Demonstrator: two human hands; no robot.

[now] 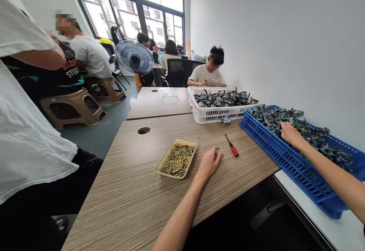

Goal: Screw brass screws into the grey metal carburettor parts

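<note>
My left hand [209,160] rests on the wooden tabletop, its fingers loosely bent and apart, holding nothing. It lies between a cream plastic tray [157,170] full of small brass-coloured jets or screws [178,160] and a red-handled screwdriver [234,151]. My right hand [291,134] reaches into the blue plastic crate [268,139] at the right. Its fingers are bent down and closed on a grey metal carburetor body in the heap [322,146]; the fingertips are partly hidden among the castings. A single carburetor [226,120] sits on the table by the white basket.
A white basket [205,118] of carburetors with black parts stands at the far side, beside the blue crate. Beyond it a person [209,72] sits working. A clear dish [169,92] lies on the far table. A fan [135,56] and a standing person [25,129] are at left.
</note>
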